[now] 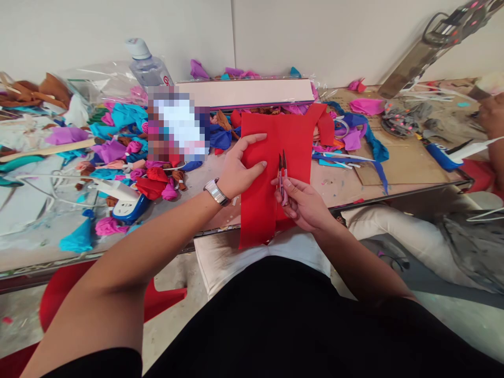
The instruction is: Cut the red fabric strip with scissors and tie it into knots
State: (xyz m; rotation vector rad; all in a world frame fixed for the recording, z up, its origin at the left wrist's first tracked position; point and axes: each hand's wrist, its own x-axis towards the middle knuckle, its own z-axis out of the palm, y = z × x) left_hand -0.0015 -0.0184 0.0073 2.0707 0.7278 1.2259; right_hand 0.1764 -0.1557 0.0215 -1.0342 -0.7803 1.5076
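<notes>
The right hand [305, 202] is closed around the handles of small scissors [282, 173], whose blades stand slightly parted over red cloth [258, 210]. The left hand [239, 168] is spread, thumb and fingers apart, at the cloth's left part; whether it presses down cannot be told. The cloth lies across the table's front edge, its near end hanging over the person's lap. It looks partly split below the scissors and uncut beyond their tips. Finished-looking coloured bundles [114, 152] lie to the left.

Black short-sleeved top [291, 320], silver wristwatch [216, 192], pale trousers [218, 258]
</notes>
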